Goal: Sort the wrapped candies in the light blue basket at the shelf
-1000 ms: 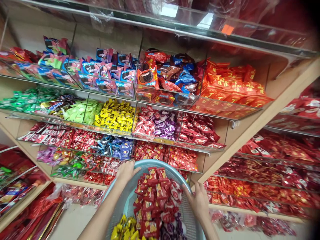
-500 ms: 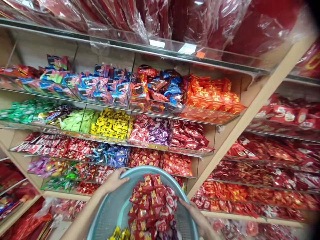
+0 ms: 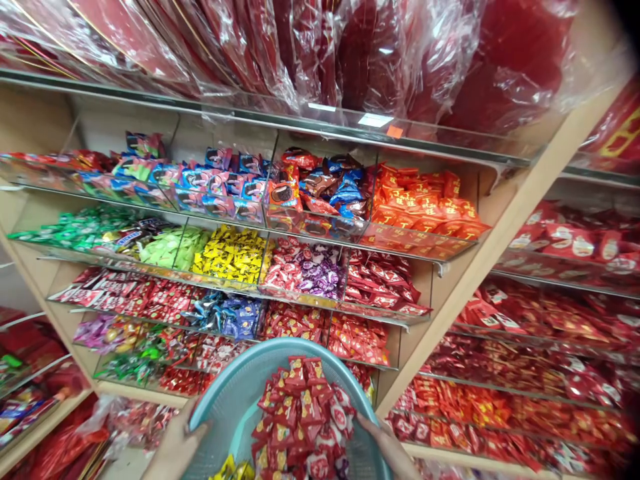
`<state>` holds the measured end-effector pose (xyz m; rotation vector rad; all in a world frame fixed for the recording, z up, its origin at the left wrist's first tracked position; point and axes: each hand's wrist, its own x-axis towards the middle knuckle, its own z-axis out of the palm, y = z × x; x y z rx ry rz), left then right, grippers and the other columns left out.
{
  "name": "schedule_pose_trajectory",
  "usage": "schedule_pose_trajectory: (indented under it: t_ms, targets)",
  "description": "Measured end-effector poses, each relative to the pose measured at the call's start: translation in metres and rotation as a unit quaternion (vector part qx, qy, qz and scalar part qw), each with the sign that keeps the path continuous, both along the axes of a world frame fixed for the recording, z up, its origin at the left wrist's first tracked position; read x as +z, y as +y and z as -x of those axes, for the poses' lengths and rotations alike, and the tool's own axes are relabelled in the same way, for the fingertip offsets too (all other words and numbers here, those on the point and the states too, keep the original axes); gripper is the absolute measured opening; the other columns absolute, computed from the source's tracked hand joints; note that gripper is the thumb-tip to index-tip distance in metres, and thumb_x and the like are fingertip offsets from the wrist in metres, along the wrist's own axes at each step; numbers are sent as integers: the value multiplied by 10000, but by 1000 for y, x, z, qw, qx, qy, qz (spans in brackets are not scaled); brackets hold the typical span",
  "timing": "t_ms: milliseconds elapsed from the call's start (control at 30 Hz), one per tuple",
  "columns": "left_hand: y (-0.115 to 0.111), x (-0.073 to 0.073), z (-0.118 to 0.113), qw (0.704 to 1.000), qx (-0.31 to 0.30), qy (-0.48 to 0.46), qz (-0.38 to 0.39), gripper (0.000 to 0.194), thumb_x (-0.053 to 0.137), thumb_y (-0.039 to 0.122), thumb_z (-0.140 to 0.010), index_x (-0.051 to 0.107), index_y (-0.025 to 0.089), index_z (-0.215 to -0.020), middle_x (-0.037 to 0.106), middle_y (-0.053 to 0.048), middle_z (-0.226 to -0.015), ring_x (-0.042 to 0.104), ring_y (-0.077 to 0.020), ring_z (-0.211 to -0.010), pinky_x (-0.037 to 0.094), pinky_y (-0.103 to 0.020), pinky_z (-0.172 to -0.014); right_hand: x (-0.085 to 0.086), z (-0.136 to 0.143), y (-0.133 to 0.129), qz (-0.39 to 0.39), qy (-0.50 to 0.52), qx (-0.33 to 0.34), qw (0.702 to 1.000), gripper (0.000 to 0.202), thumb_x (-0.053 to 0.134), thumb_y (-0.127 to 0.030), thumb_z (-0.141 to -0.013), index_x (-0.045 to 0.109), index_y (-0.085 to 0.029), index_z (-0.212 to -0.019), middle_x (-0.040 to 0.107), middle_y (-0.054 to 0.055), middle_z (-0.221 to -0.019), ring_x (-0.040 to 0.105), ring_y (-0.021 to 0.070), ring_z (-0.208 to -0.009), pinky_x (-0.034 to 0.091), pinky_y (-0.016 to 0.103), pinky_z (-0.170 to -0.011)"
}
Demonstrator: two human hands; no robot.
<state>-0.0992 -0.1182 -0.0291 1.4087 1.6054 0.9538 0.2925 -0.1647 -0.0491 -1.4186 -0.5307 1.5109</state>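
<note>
A teal plastic basket [image 3: 227, 387] is held up in front of me at the bottom of the view. My left hand [image 3: 181, 437] grips its left rim, thumb over the edge. On the right side my right hand [image 3: 377, 437] grips the basket, its thumb inside the wall and the other fingers hidden behind it. A heap of red wrapped candies [image 3: 300, 407] fills the basket's middle and right, with some white-and-red and purple ones at its right side. Several yellow-wrapped candies [image 3: 233, 469] lie at the lower left of the basket.
Sloping shelves with clear dividers hold sorted sweets: orange packets [image 3: 420, 200], yellow candies [image 3: 233, 253], green candies [image 3: 95, 227] and purple candies [image 3: 323, 273]. Plastic-wrapped red goods [image 3: 240, 47] fill the top shelf. A wooden upright [image 3: 500, 267] separates another candy rack [image 3: 545, 307] on the right.
My left hand has slid down along the basket's rim from its upper left to its left side. The shelves sit slightly lower in view. The right hand keeps its grip.
</note>
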Motion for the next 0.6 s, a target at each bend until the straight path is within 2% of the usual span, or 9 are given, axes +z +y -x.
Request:
schedule_pose_trajectory:
  t_ms: [67, 133, 300, 433, 600]
  targets:
    - [0, 10, -3, 1000, 9, 6, -9, 481, 468, 369, -535, 464, 127, -950, 574, -92, -1054, 528, -245, -973, 413, -328, -896, -1, -1, 1, -8, -7, 20, 1000, 464, 707, -423, -577, 632, -128, -927, 683, 58, -726, 640, 220, -776, 494, 291, -708]
    - [-1, 20, -6, 1000, 9, 18, -11, 465, 441, 350, -533, 472, 126, -939, 570, -89, -1063, 508, -241, -1016, 406, -310, -902, 1, -2, -1, -6, -14, 5, 1000, 492, 717, -423, -560, 631, -131, -946, 690, 62, -751, 635, 229, -822, 495, 290, -717]
    - [-7, 36, -20, 999, -29, 24, -11, 496, 429, 336, -589, 466, 114, -1031, 561, -83, -1065, 533, -205, -968, 413, -286, -879, 23, -8, -23, 15, -2, -15, 1000, 479, 696, -426, -588, 625, -144, -968, 693, 70, -812, 634, 226, -834, 490, 304, -755]
    - [-2, 43, -42, 999, -47, 22, -12, 475, 451, 305, -606, 473, 116, -1040, 546, -82, -1097, 519, -212, -987, 406, -293, -884, 29, -36, -42, 19, -75, -57, 995, 438, 716, -414, -554, 652, -150, -898, 689, 67, -864, 596, 247, -936, 478, 303, -794]
    - [12, 51, -78, 994, -110, -7, -12, 475, 440, 254, -599, 440, 86, -1043, 544, -91, -1058, 506, -199, -993, 390, -285, -887, 15, -83, -63, 12, -103, -105, 989, 379, 739, -381, -539, 651, -213, -868, 673, 48, -919, 589, 268, -946, 506, 313, -727]
